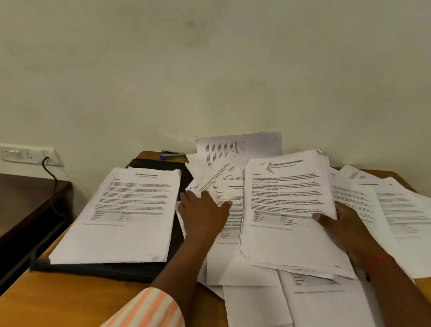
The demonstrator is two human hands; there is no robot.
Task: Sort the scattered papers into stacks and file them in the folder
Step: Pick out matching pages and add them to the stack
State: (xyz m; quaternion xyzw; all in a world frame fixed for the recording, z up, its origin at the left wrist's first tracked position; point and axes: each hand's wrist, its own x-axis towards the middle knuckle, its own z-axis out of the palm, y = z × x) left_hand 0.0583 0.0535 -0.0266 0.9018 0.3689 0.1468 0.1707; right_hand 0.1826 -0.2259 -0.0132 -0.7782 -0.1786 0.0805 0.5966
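The tabletop's (66,319) folder (130,272) (mostly hidden under a stack (119,213)) lies beside the flat left hand (203,214); right hand (345,227) grips papers (288,209).

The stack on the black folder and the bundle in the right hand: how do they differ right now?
The stack lies flat on the black folder; the bundle is gripped by the right hand, tilted above the loose papers. The stack's edges are fairly square; the bundle's sheets fan out at the bottom, with a torn top corner. Both show the same printed layout: heading, paragraphs, small table.
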